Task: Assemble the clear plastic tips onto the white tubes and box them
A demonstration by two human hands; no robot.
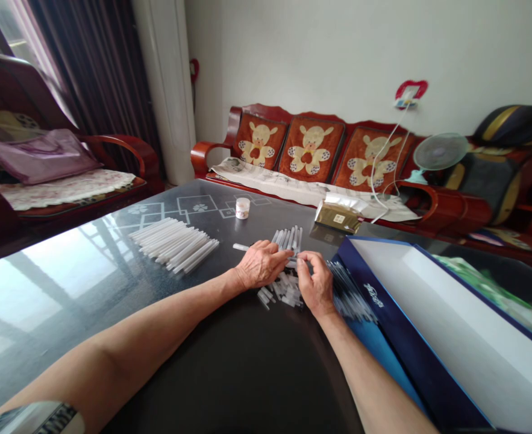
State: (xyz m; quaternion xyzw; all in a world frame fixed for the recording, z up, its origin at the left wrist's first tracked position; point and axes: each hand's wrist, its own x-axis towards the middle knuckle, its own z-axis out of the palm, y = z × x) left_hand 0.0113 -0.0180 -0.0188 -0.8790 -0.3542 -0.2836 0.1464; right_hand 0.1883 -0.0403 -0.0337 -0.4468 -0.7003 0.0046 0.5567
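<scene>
On dark glass-topped table (229, 367), L hand (262, 266) lies flat, fingers together, on loose pile of short clear plastic tubes (284, 288); R hand (315, 284) curls its fingers together at same pile, can't tell if clamped. Open navy box w/ white lining (413, 367) sits just right, holding crumpled green item (496, 304); neat row of white tubes (173, 244) lies left.

Your left hand (262, 265) lies on a pile of short white tubes (281, 288), and your right hand (316, 284) touches them too. Long white tubes (173, 244) lie in a row on the dark table (243, 367), near a blue box (405, 355).
</scene>
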